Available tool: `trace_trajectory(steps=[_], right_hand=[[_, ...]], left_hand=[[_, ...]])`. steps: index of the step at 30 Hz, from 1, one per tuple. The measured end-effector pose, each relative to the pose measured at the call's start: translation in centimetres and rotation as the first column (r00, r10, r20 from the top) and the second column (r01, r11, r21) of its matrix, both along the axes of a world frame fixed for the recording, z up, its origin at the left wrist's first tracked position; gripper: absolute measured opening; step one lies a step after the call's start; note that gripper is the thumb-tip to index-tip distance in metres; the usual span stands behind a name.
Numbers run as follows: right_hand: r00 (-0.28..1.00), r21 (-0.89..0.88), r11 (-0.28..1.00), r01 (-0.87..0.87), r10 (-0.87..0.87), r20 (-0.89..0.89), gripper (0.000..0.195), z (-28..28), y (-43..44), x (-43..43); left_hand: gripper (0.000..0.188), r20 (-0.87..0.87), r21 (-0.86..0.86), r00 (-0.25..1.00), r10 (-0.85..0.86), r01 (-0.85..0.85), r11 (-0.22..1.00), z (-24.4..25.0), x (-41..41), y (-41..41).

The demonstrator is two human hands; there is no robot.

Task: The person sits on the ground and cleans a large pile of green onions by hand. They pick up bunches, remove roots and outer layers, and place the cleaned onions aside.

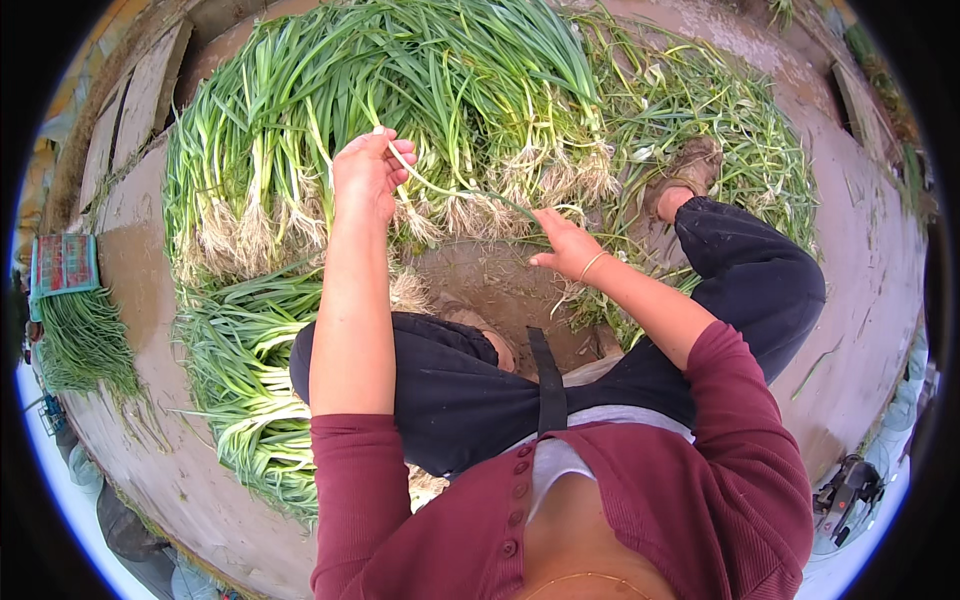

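Observation:
My left hand (pixel 373 171) pinches a pale stem of a leafy allium plant (pixel 429 184), likely green garlic, between thumb and fingers. The stem bends right and runs on into a dark green strip of leaf (pixel 510 205). That strip ends at the fingertips of my right hand (pixel 568 241), whose thumb sticks out apart; whether the fingers grip it is hidden. Just beyond both hands lies a broad heap of the same plants (pixel 397 67), leaves pointing away and bushy pale roots (pixel 255 232) towards me.
A second pile (pixel 262 360) lies by my left knee. Loose, trimmed-looking leaves (pixel 720 97) spread around my muddy foot (pixel 686 169) at right. A red and turquoise plastic crate (pixel 66 266) stands far left beside more greens (pixel 86 345). Wet mud (pixel 495 281) shows between my feet.

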State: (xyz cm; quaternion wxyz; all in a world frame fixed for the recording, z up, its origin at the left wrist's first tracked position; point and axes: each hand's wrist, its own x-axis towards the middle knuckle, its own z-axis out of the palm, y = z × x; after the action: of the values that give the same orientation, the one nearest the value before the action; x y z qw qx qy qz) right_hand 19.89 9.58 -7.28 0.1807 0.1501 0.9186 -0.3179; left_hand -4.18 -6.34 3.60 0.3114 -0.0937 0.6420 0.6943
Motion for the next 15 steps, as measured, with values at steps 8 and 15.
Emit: trace_trajectory(steps=[8, 15], right_hand=[[0.908, -0.445, 0.893, 0.069, -0.240, -0.342, 0.021, 2.0, -7.2, -11.9], [0.912, -0.220, 0.938, 0.267, -0.320, -0.256, 0.013, -7.6, -5.4, -13.9]], left_hand=[[0.028, 0.117, 0.238, 0.991, -0.062, 0.033, 0.971, 0.5, 0.7, 0.5], [0.027, -0.185, 0.092, 0.964, 0.189, -0.175, 0.980, 2.3, -1.2, -1.7]])
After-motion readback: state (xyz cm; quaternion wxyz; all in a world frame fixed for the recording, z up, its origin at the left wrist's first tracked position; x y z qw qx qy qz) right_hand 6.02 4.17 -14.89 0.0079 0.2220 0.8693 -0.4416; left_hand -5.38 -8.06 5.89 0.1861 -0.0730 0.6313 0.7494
